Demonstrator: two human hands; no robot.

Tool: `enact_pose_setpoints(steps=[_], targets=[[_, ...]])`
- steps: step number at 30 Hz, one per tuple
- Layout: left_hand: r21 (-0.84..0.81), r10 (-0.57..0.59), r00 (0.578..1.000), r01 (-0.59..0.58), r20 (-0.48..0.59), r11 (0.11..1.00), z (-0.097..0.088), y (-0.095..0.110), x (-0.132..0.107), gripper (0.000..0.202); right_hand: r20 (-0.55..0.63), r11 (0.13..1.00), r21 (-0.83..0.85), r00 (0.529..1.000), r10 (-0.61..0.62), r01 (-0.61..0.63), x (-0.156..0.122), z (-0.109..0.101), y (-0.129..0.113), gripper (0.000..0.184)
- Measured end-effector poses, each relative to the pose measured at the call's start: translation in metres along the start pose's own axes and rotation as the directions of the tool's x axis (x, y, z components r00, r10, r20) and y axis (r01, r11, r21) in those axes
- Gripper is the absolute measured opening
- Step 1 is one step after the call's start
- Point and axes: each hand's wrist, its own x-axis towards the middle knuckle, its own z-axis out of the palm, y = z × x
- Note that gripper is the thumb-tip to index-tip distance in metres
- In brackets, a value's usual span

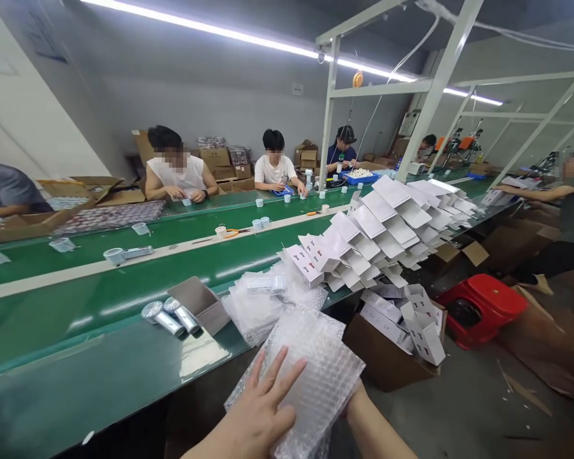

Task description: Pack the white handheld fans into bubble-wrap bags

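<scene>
A stack of bubble-wrap sheets [310, 363] sticks out over the near edge of the green conveyor bench [76, 382]. My left hand [263, 408] lies flat on top of it, fingers spread. My right forearm reaches the stack's right side, and my right hand [356, 398] is hidden under the sheets. Just beyond the stack lies a heap of clear plastic bags [263, 299]. To the left, two silver cylindrical parts [169, 317] lie beside a small open grey box [201, 305].
A long pile of flat white cartons [387, 229] covers the bench to the right. Below it stand a brown carton of white boxes [397, 338] and a red stool [483, 306]. Several people sit along the far side of the belt, with small white cups [115, 255] on it.
</scene>
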Motion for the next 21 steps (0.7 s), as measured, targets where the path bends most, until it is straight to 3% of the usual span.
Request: enact_pose_setpoints(steps=[3, 7, 9, 12, 14, 18, 21], targets=[[0.043, -0.058, 0.997, 0.056, 0.054, 0.998, -0.013, -0.004, -0.003, 0.058, -0.01, 0.983, 0.127, 0.991, 0.136, -0.133, -0.004, 0.019, 0.0, 0.037], [0.03, -0.193, 0.981, 0.192, 0.035, 0.981, -0.016, -0.021, -0.009, 0.074, -0.079, 0.977, 0.194, 0.991, 0.109, -0.092, 0.0, 0.039, 0.011, 0.046], [-0.013, -0.157, 0.987, 0.157, 0.041, 0.987, -0.013, -0.03, -0.006, 0.07, -0.024, 0.958, 0.246, 0.987, 0.159, -0.148, 0.004, 0.043, 0.018, 0.052], [-0.066, -0.036, 0.993, 0.043, 0.112, 0.997, -0.003, -0.043, 0.006, 0.054, 0.09, 0.938, 0.282, 0.978, 0.186, -0.204, 0.009, 0.04, 0.022, 0.067], [-0.062, -0.015, 0.993, 0.023, 0.117, 0.998, 0.008, -0.048, 0.019, 0.05, 0.123, 0.946, 0.272, 0.981, 0.148, -0.176, 0.012, 0.035, 0.021, 0.073], [-0.062, -0.009, 0.999, 0.012, 0.048, 0.998, 0.032, -0.057, 0.047, 0.05, 0.108, 0.981, 0.17, 0.992, 0.072, -0.09, 0.027, 0.023, 0.014, 0.059], [-0.179, 0.046, 0.999, -0.044, 0.01, 0.983, 0.027, -0.083, 0.071, 0.036, 0.044, 0.977, 0.149, 0.988, 0.15, -0.155, 0.054, 0.009, 0.003, 0.052]])
